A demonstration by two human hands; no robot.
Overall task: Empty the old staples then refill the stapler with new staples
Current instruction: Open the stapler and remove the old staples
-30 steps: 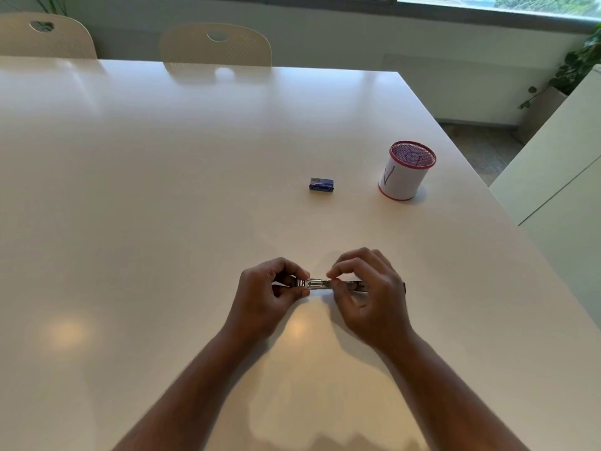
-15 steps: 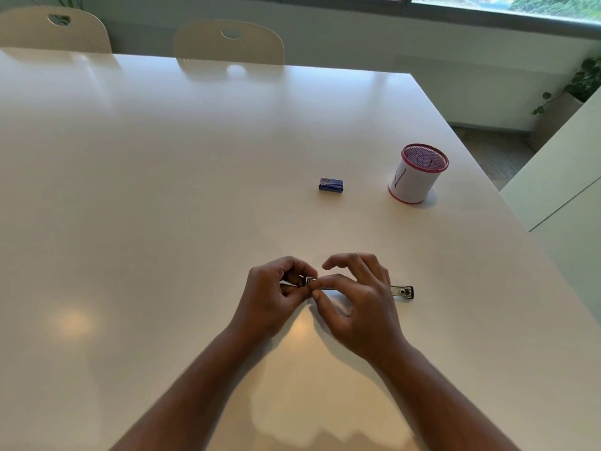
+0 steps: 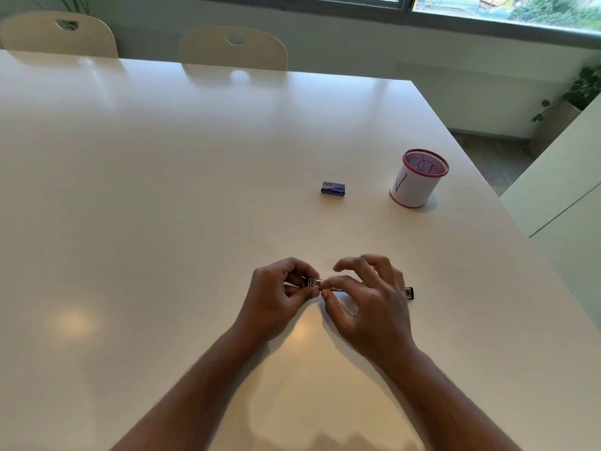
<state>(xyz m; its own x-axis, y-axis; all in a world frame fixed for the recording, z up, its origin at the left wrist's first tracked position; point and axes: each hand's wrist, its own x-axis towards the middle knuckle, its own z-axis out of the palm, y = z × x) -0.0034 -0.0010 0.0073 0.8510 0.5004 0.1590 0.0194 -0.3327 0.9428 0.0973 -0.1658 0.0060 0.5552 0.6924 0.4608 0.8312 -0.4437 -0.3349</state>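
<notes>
A small metal stapler (image 3: pixel 409 292) lies lengthwise on the white table (image 3: pixel 162 206), mostly hidden behind my hands; its right end sticks out past my right hand. My left hand (image 3: pixel 279 297) grips the stapler's left end with curled fingers. My right hand (image 3: pixel 364 297) pinches the stapler's top near that same end between thumb and forefinger, the other fingers raised. A small blue staple box (image 3: pixel 333 188) lies further back on the table. Whether staples are in the stapler cannot be seen.
A white mesh cup with a red rim (image 3: pixel 418 179) stands to the right of the staple box. Two cream chairs (image 3: pixel 232 48) stand at the table's far edge. The table's right edge runs close past the cup, with a white cabinet (image 3: pixel 566 177) beyond.
My right hand has slid left along the stapler towards my left hand, uncovering the stapler's right end. Its outer fingers have lifted and spread. My left hand keeps its grip.
</notes>
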